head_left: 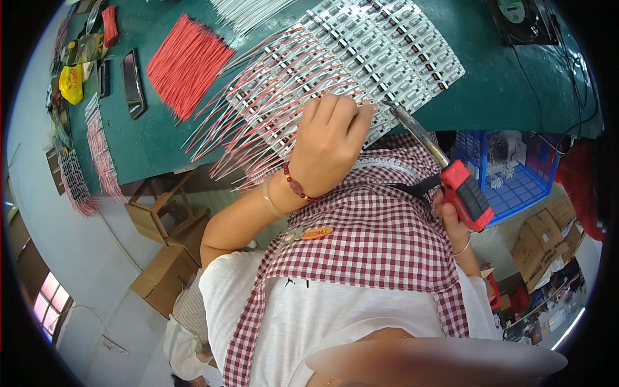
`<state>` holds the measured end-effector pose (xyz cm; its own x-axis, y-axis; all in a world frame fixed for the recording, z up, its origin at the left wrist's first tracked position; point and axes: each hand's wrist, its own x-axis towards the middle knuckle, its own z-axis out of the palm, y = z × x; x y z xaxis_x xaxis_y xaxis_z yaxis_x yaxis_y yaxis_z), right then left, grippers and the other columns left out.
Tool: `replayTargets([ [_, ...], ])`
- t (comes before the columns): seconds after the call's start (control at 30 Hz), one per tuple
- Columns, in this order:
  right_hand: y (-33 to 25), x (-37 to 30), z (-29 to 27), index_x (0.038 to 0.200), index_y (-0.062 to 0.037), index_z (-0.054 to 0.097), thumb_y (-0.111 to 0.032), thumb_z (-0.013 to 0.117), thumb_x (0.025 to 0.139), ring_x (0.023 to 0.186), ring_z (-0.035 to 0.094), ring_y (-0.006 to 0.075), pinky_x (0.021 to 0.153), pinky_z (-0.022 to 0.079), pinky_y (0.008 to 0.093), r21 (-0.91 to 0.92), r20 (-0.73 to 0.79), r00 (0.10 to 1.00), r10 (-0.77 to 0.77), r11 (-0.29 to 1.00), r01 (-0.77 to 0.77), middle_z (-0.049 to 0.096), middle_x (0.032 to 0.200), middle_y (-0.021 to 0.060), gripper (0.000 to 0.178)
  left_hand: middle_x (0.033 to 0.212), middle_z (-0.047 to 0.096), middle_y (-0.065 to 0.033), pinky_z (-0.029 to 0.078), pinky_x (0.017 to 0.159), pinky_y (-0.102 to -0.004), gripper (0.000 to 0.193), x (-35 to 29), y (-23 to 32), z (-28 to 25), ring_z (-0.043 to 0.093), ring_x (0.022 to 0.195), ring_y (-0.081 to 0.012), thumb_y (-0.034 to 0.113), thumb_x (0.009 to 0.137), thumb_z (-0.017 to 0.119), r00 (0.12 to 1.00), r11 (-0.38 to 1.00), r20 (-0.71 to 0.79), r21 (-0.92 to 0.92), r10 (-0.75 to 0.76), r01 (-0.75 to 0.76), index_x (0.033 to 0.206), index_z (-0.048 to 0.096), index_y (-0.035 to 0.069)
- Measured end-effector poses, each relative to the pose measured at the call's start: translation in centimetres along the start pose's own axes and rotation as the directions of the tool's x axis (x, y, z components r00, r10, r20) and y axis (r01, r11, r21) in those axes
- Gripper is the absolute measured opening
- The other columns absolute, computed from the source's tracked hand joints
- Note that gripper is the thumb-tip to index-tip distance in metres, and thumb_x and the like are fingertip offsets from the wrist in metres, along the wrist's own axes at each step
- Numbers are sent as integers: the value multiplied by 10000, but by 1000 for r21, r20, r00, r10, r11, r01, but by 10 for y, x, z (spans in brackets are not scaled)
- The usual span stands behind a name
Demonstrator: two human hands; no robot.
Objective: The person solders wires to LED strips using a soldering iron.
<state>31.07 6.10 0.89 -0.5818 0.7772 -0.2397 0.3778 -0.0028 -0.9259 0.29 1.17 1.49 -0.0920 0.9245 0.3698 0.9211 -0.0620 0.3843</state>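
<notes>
While left hand (327, 143) presses boards (361, 51); right hand (451, 219) grips iron (451, 174).

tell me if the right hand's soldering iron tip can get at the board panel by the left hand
Probably yes: the right hand holds the soldering iron with its tip just beside the left hand, at the edge of the board panel, nothing between.

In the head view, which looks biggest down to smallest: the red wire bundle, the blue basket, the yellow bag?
1. Red wire bundle and blue basket: look alike in size, and the basket is partly hidden, so unranked.
2. Yellow bag: clearly smallest.

Left hand (329, 138) fingers curled, knuckles up, right hand (451, 216) gripping, forearm bent
</notes>
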Motion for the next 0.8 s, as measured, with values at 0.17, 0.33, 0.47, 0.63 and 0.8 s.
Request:
replayTargets([
  [0.17, 2, 0, 0, 842, -17, 658, -238, 688, 823, 659, 608, 202, 604, 479, 306, 0, 30, 1000, -2, 1000, 2, 637, 741, 76, 224, 763, 479, -48, 378, 638, -337, 263, -2, 0, 2, 482, 703, -206, 6, 724, 620, 999, 998, 27, -55, -22, 23, 978, 683, 35],
  [0.33, 4, 0, 2, 848, -22, 659, -232, 678, 827, 644, 610, 205, 593, 480, 305, -4, 10, 999, -44, 999, 44, 639, 742, 73, 212, 759, 470, -54, 382, 637, -335, 252, -2, 1, 1, 482, 705, -212, -13, 721, 615, 999, 996, 19, -82, -28, 30, 961, 677, 33],
  [0.47, 7, -1, 2, 846, -21, 661, -236, 678, 827, 634, 612, 204, 578, 477, 302, -8, -19, 999, -49, 999, 49, 638, 742, 73, 216, 757, 459, -57, 385, 637, -335, 252, -2, 1, 5, 477, 703, -218, -19, 720, 611, 999, 996, 37, -87, -14, 17, 958, 674, 33],
  [0.63, 6, 0, 1, 841, -23, 666, -244, 685, 821, 634, 616, 201, 576, 480, 297, -80, 11, 999, -39, 996, 40, 641, 747, 67, 223, 746, 438, -61, 394, 641, -345, 247, -1, 2, 6, 465, 696, -224, -26, 725, 601, 999, 995, 34, -90, -41, 44, 954, 669, 37],
  [0.8, 0, 1, 4, 825, -26, 662, -260, 684, 830, 648, 615, 199, 591, 479, 299, 16, -47, 998, -46, 999, 47, 642, 745, 65, 235, 754, 441, -62, 395, 645, -347, 240, -1, 2, 4, 470, 707, -223, -26, 731, 602, 998, 996, 42, -81, -43, 47, 953, 666, 38],
])
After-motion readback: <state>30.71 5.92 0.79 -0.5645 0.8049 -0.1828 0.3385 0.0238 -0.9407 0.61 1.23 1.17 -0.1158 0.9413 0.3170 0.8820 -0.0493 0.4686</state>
